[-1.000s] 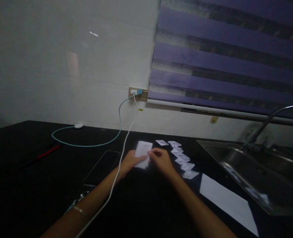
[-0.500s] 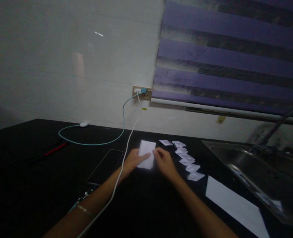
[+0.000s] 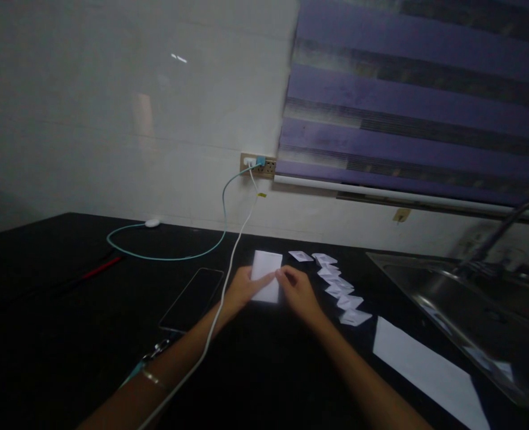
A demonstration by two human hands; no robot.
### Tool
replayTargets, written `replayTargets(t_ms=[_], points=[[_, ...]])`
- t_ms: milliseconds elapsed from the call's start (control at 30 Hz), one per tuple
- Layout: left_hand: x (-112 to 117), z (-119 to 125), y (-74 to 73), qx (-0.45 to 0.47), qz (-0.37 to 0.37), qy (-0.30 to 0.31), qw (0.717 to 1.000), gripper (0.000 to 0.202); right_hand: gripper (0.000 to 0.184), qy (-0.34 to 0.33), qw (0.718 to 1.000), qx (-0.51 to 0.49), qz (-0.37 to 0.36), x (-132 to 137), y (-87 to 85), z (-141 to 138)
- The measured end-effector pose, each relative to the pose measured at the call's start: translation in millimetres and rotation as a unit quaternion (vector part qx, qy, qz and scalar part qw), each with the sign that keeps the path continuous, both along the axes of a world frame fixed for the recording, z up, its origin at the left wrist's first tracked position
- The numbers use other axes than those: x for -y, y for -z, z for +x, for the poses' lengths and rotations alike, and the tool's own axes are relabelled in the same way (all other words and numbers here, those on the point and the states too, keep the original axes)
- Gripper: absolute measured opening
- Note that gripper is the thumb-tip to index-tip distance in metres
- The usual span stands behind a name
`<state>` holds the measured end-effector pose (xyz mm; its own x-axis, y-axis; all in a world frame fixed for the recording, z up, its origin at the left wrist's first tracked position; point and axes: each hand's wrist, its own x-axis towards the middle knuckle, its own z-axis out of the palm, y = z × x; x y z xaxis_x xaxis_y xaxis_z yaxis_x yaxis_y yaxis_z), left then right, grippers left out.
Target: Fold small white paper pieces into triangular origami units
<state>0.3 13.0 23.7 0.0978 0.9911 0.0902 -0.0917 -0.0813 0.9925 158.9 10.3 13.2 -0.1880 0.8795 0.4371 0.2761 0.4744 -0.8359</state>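
Note:
A small white folded sheet of paper point(image 3: 267, 263) is held upright-oriented over the black counter. My left hand point(image 3: 243, 289) grips it from the left, the thumb lying across its front and the other fingers behind it. At the paper's right edge, my right hand point(image 3: 297, 291) pinches it between thumb and fingertips, close to the left thumb. Several small folded paper pieces point(image 3: 349, 301) lie in a slanting row to the right of my right hand. Farther right is a larger white sheet of paper point(image 3: 428, 367), lying flat.
A phone point(image 3: 193, 300) lies left of my left forearm. A white cable point(image 3: 232, 263) runs across that forearm to the wall socket point(image 3: 270, 168). A teal cable point(image 3: 179, 260) loops on the counter point(image 3: 264, 370). The steel sink point(image 3: 408, 280) is at the right.
The paper sits slightly straighter, and my left thumb has slid a little right to meet my right fingertips at its edge. The whole view has shifted slightly.

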Motion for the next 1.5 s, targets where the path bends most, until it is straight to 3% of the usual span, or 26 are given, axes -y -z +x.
replayTargets(t_ms=[267, 433, 567, 733, 1033, 1200, 1300, 1500], points=[[-1.4, 1.5, -0.5, -0.018, -0.007, -0.007, 1.0, 0.029, 0.034, 0.019, 1.0, 0.015, 0.003, 0.4, -0.5, -1.2], [-1.1, -4.4, 1.4, -0.023, 0.005, 0.096, 0.995, 0.037, 0.034, 0.054, 0.998, 0.011, 0.02, -1.5, 1.2, 1.5], [-0.7, -7.9, 3.0, -0.078, 0.03, 0.167, 0.982, 0.043, 0.034, 0.063, 0.998, -0.006, 0.022, -3.7, 1.0, 4.1], [-5.6, -7.1, 7.9, -0.12, 0.06, 0.136, 0.982, 0.042, 0.035, 0.06, 0.998, -0.017, 0.01, -4.7, 2.7, 2.2], [-3.8, -11.0, 4.4, -0.178, 0.086, 0.11, 0.974, 0.047, 0.031, -0.003, 0.998, -0.031, -0.053, -5.2, 4.7, 4.8], [-9.1, -15.6, 14.2, -0.289, 0.086, 0.071, 0.951, 0.06, 0.032, 0.003, 0.998, -0.029, -0.047, -4.6, 0.5, 4.2], [-10.4, -15.2, 16.3, -0.3, 0.092, 0.044, 0.949, 0.062, 0.032, 0.012, 0.999, -0.028, -0.044, -3.8, -1.1, 2.7], [-10.8, -16.7, 14.8, -0.314, 0.119, 0.051, 0.941, 0.071, 0.029, 0.019, 0.999, -0.028, -0.042, -6.0, 3.8, 2.9]])
